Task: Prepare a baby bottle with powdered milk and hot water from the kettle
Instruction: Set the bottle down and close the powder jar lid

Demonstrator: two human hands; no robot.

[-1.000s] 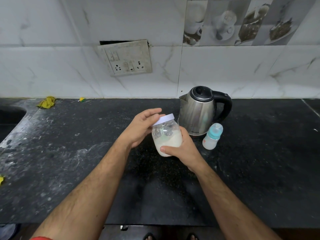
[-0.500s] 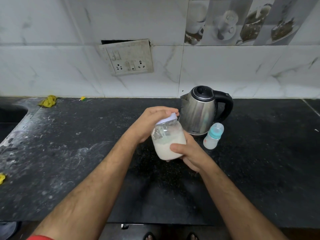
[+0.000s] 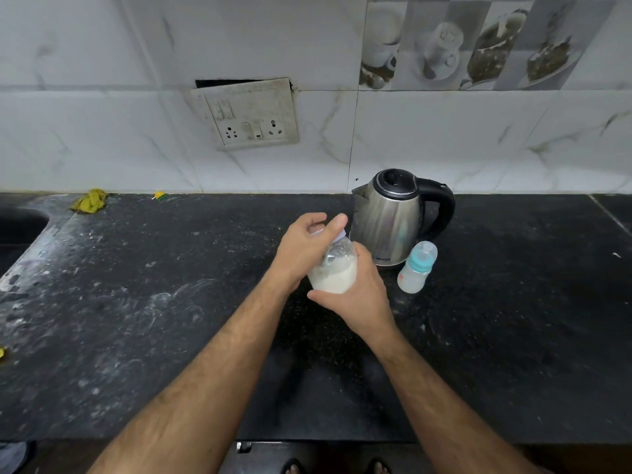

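A clear jar of white milk powder (image 3: 333, 273) is held above the black counter, tilted to the right. My right hand (image 3: 355, 292) grips its lower body from the right and underneath. My left hand (image 3: 304, 249) wraps over its white lid (image 3: 339, 236), which is mostly hidden by the fingers. Just behind stands a steel kettle (image 3: 393, 220) with a black lid and handle. To the right of the jar a small baby bottle (image 3: 416, 267) with a teal collar and clear cap stands upright on the counter.
The black stone counter (image 3: 171, 319) is dusty on the left, where a sink (image 3: 17, 230) cuts in. A yellow cloth scrap (image 3: 89, 201) lies by the tiled wall. A loose switch and socket plate (image 3: 251, 114) hangs on the wall behind.
My left hand has closed down over the jar lid and turned on it. The jar has tilted to the right and sits a little lower.
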